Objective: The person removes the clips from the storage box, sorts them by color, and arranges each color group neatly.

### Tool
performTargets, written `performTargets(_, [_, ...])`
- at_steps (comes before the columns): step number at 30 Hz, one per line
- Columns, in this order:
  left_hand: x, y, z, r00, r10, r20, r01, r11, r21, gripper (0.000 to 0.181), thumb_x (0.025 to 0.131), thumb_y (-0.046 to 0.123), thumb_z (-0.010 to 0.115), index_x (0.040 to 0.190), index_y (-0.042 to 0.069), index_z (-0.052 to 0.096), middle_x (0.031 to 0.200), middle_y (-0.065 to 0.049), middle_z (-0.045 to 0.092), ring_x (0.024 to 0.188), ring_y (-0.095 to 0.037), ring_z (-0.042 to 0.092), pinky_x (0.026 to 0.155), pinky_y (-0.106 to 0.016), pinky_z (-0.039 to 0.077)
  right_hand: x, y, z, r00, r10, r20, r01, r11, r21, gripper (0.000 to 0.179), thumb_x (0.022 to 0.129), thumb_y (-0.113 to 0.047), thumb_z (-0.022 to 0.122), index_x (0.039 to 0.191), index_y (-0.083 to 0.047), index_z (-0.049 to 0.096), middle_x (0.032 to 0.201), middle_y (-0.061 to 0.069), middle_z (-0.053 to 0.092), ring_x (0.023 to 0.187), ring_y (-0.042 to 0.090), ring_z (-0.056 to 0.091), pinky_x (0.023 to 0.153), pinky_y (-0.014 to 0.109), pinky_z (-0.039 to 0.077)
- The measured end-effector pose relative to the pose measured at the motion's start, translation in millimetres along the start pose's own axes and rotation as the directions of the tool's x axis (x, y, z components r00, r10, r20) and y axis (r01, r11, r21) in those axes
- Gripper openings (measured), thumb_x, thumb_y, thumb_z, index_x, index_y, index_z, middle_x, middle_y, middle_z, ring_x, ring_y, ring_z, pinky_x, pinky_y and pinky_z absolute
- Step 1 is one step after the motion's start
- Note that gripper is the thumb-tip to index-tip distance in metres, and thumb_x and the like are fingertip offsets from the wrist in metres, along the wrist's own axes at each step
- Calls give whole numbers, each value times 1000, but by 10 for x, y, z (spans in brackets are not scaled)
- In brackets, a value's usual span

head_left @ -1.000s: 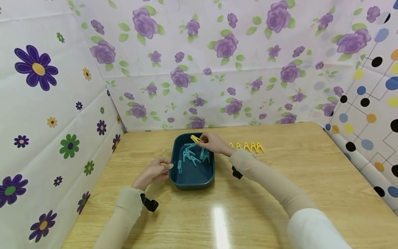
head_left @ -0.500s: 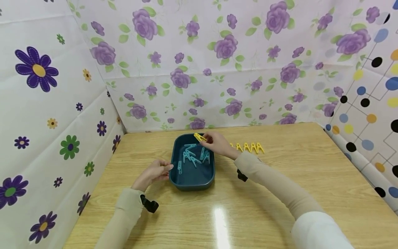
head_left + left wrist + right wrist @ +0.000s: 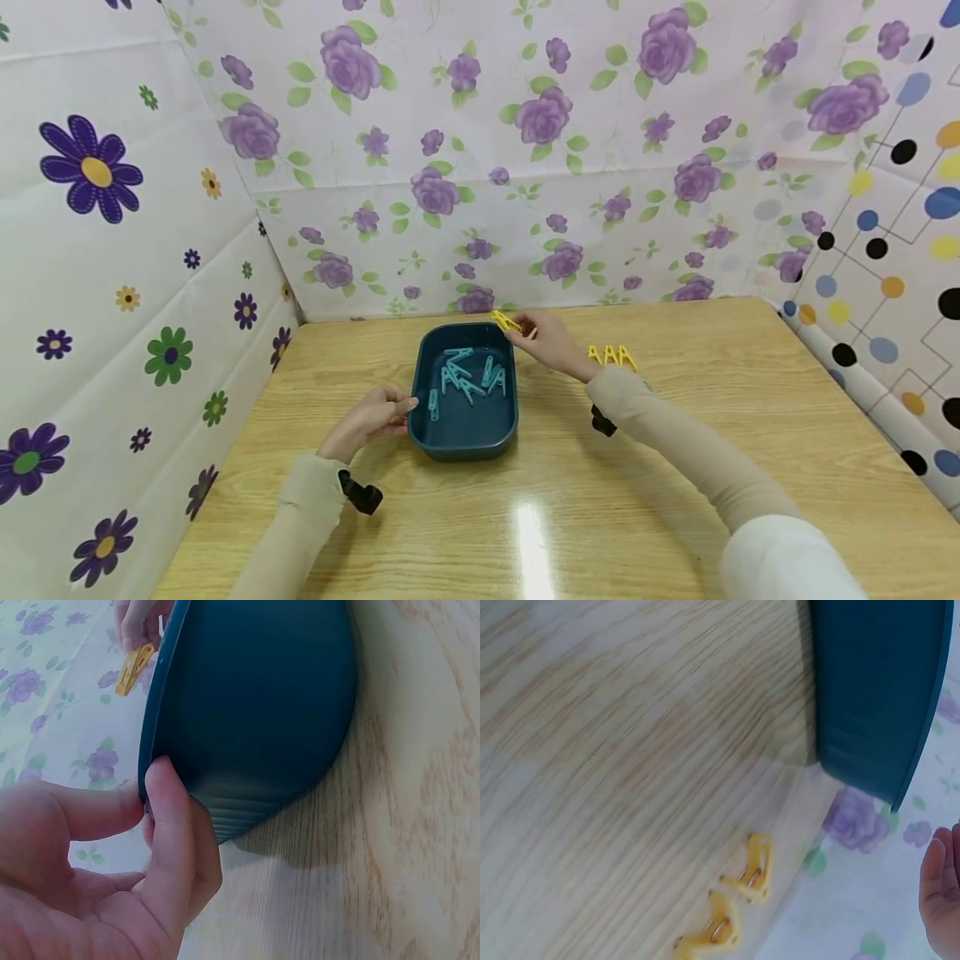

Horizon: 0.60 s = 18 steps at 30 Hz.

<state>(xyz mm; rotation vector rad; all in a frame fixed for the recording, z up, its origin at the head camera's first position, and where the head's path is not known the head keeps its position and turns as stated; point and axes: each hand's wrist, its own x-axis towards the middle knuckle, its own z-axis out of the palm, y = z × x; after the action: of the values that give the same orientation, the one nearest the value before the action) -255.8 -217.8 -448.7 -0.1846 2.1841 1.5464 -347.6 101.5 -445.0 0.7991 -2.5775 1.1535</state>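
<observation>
A dark teal plastic bin [image 3: 472, 429] stands on the table, with several light-blue clothespins [image 3: 450, 379] lying loose inside. My left hand [image 3: 371, 417] pinches the bin's left rim between thumb and fingers, as the left wrist view shows up close. Above the bin's back right corner, my right hand [image 3: 551, 342] holds a yellow clothespin [image 3: 505, 321] by one end; that clothespin [image 3: 135, 669] also shows beyond the rim in the left wrist view. Only the edge of the right hand [image 3: 941, 892] appears in the right wrist view, and its clothespin is out of that frame.
To the right of the bin, a row of yellow clothespins [image 3: 611, 356] lies on the wooden table [image 3: 720, 417], partly hidden by my right forearm. Flowered cloth [image 3: 487, 217] hangs behind the table, with more patterned cloth at both sides.
My right hand has moved right and slightly back with the yellow clothespin, from over the bin to its back right corner. The left hand keeps its place on the rim.
</observation>
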Motion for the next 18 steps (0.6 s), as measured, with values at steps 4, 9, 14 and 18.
performTargets(4, [6, 4, 8, 1000, 0, 9, 0, 1000, 2, 36, 101, 17, 52, 126, -9, 50, 84, -2, 55, 63, -8, 54, 59, -20, 52, -47, 75, -87, 1000, 22, -2, -22, 999, -25, 27, 95, -28, 63, 113, -8, 65, 101, 8, 66, 85, 19, 60, 77, 36, 53])
performTargets(9, [11, -4, 2, 1000, 2, 11, -2, 1000, -11, 24, 101, 16, 51, 114, -4, 51, 80, -1, 52, 61, -8, 52, 58, -20, 52, -108, 157, -192, 998, 60, -10, -60, 997, -46, 26, 95, -30, 63, 109, -9, 66, 98, 8, 66, 84, 20, 61, 77, 37, 53])
performTargets(14, [8, -7, 1, 1000, 19, 21, -19, 1000, -8, 25, 101, 16, 51, 114, -5, 52, 78, 0, 53, 61, -8, 53, 59, -20, 52, -148, 230, -275, 997, 80, -13, -81, 995, -56, 26, 95, -31, 63, 109, -10, 65, 98, 7, 66, 84, 19, 61, 77, 37, 53])
performTargets(18, [-9, 3, 9, 999, 28, 25, -28, 1000, -7, 28, 101, 16, 52, 114, -8, 53, 79, 0, 53, 61, -8, 53, 59, -20, 52, -167, 273, -312, 996, 92, -7, -92, 994, -63, 26, 95, -32, 62, 108, -10, 66, 96, 7, 66, 83, 19, 61, 77, 37, 53])
